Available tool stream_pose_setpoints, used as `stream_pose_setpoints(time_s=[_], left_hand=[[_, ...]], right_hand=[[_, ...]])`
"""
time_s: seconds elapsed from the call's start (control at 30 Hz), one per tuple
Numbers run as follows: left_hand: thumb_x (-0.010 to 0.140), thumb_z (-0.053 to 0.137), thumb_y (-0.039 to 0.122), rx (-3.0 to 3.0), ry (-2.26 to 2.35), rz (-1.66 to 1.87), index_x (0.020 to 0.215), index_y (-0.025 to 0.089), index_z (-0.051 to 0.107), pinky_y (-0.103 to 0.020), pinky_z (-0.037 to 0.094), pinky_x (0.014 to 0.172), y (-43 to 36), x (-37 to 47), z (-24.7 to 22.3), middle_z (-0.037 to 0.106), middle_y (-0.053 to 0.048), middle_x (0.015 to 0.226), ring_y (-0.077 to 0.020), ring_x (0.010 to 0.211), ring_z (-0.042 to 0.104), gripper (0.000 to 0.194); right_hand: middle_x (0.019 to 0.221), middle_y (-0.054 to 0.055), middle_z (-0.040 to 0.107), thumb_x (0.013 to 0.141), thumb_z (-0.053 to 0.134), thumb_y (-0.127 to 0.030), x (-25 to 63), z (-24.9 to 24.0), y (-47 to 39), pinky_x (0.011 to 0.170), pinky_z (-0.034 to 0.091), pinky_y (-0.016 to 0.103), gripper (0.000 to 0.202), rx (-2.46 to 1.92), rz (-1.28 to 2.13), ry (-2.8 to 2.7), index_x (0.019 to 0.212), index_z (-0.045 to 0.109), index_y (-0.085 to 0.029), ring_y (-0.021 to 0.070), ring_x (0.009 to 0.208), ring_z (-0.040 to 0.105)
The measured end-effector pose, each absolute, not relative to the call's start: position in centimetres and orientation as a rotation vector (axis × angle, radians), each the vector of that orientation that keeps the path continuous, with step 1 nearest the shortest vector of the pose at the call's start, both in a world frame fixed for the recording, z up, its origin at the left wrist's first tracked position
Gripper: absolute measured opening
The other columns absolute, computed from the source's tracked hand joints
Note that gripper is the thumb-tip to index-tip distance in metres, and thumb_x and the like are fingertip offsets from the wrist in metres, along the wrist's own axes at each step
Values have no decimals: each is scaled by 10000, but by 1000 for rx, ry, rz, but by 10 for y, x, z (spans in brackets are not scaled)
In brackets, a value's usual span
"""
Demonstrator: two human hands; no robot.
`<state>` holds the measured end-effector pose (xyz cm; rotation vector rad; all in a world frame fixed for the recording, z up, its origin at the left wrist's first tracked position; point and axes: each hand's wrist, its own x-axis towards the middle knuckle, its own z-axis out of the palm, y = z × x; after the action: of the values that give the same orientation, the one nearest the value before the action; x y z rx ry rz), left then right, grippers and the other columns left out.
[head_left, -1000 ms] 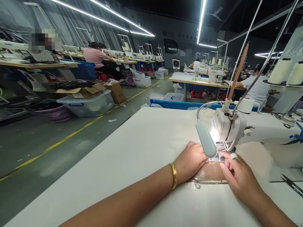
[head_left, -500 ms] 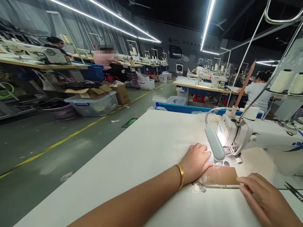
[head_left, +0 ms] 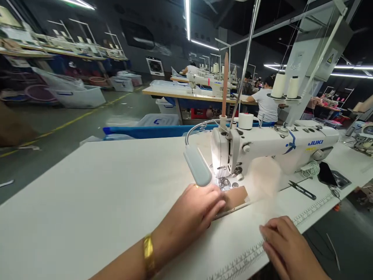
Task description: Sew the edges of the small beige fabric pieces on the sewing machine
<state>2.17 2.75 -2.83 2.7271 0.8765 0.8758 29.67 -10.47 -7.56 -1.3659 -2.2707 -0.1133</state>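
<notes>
My left hand (head_left: pixel 194 206), with a gold bangle at the wrist, lies beside the needle area of a white sewing machine (head_left: pixel 271 140). Its fingers are bent and pressed together over the left end of a brown plate (head_left: pixel 236 197); whatever is under them is hidden. A grey lamp head (head_left: pixel 198 165) hangs just above these fingers. My right hand (head_left: pixel 287 245) is at the table's front edge, thumb and fingertips pinched together; what they hold cannot be made out. Pale sheer fabric (head_left: pixel 265 177) lies beyond it, below the machine arm.
Black thread snips (head_left: pixel 302 189), a dark phone-like object (head_left: pixel 326 174) and a coiled pale cord (head_left: pixel 310 170) lie at right. A ruler strip (head_left: pixel 241 261) runs along the front edge. Thread cones (head_left: pixel 278 85) stand behind the machine. Another person (head_left: pixel 265 102) sits farther back.
The view has swung right, showing more of the machine and the front edge. My right hand has drawn away from the brown plate towards the front edge. The left stays near the needle.
</notes>
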Motion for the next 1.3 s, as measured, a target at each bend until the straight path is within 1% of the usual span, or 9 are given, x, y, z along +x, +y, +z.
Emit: stream_pose_setpoints(time_s=[0.2, 0.33, 0.4, 0.6, 0.77, 0.9, 1.03, 1.17, 1.3], left_hand=[[925, 579, 122, 2698, 700, 695, 933, 226, 707, -341, 455, 732, -10, 49, -40, 685, -30, 933, -214, 825, 594, 166], [859, 563, 44, 2699, 821, 598, 728, 182, 631, -316, 425, 669, -17, 48, -49, 635, -27, 829, -193, 759, 553, 202], [873, 531, 37, 2665, 847, 589, 702, 174, 613, -316, 433, 688, -18, 44, -50, 631, -27, 812, -190, 765, 556, 234], [934, 570, 201, 2292, 878, 583, 775, 201, 670, -304, 465, 734, -8, 30, -33, 668, -9, 825, -178, 781, 602, 188], [998, 442, 416, 2016, 1074, 509, 714, 207, 492, -291, 440, 633, 5, 20, -10, 584, 11, 729, -171, 672, 530, 356], [981, 431, 450, 1849, 1226, 503, 679, 220, 409, -289, 436, 609, 14, 15, -4, 525, 31, 643, -166, 610, 505, 380], [972, 426, 417, 1828, 1304, 527, 727, 225, 449, -303, 459, 574, 24, 11, -13, 559, 21, 632, -191, 589, 561, 312], [972, 426, 313, 2225, 1344, 792, 821, 210, 553, -365, 483, 731, 23, 8, -22, 662, -42, 831, -231, 770, 598, 222], [1006, 435, 231, 2471, 1025, 909, 905, 205, 616, -356, 465, 763, 4, 9, -24, 643, -41, 849, -215, 801, 561, 208]], right_hand=[[942, 62, 694, 871, 611, -69, 267, -87, -112, 674, 553, 313, 355, -1147, -79, -2332, 1201, 603, -198, 213, 784, 623], [919, 53, 686, 947, 580, -96, 272, -81, -111, 693, 539, 326, 325, -1071, -2, -2283, 1255, 590, -198, 205, 784, 616], [963, 69, 675, 995, 527, -110, 279, -78, -108, 724, 536, 352, 291, -1132, 61, -2224, 1267, 586, -195, 216, 831, 610], [841, 38, 586, 1049, 428, -114, 291, -76, -93, 681, 476, 345, 220, -1255, 231, -2202, 1006, 618, -216, 211, 791, 542], [877, 36, 584, 1073, 431, -155, 294, -63, -83, 699, 483, 337, 196, -1169, 337, -2188, 1038, 607, -234, 210, 834, 549], [905, 38, 605, 1084, 430, -185, 296, -58, -73, 750, 503, 351, 205, -1176, 356, -2165, 1042, 619, -249, 218, 882, 574], [903, 39, 614, 1082, 423, -187, 295, -66, -61, 767, 509, 365, 227, -1229, 378, -2180, 975, 617, -238, 223, 888, 579], [889, 50, 605, 1066, 417, -177, 292, -76, -51, 742, 497, 395, 232, -1282, 267, -2192, 963, 621, -223, 237, 847, 563], [952, 74, 618, 1052, 412, -166, 289, -73, -50, 764, 497, 421, 231, -1285, 189, -2144, 1060, 637, -218, 256, 886, 566]])
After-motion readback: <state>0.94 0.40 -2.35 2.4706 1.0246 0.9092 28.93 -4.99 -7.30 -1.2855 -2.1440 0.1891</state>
